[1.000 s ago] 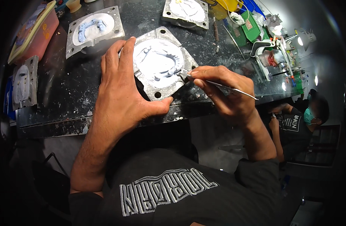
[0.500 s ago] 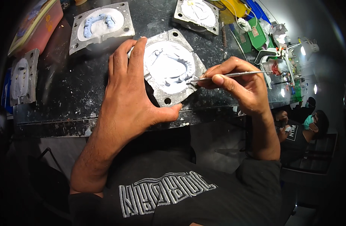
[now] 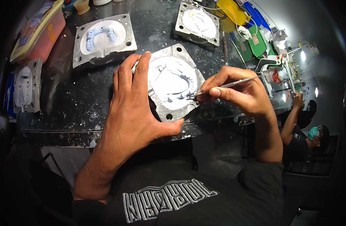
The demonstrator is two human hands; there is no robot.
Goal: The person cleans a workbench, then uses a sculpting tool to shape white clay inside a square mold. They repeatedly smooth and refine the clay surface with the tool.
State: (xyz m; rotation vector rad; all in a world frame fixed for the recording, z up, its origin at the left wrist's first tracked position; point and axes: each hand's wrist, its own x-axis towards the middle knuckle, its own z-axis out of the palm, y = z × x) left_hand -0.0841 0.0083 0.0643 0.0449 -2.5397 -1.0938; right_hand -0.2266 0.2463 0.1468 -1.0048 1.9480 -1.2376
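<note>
Head-worn fisheye view, facing down, close above the black workbench (image 3: 75, 100)

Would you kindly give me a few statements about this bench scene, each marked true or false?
1. The right hand holds a thin metal tool. True.
2. The left hand rests on the pink tub. False: the left hand grips a metal flask; the pink tub stands at the upper left.
3. The tool's tip is at the white plaster in the gripped flask. True.
4. The blue arch lies in the gripped flask. False: the blue arch is in another flask, farther left.
5. A co-worker at the right wears a teal mask. True.
</note>
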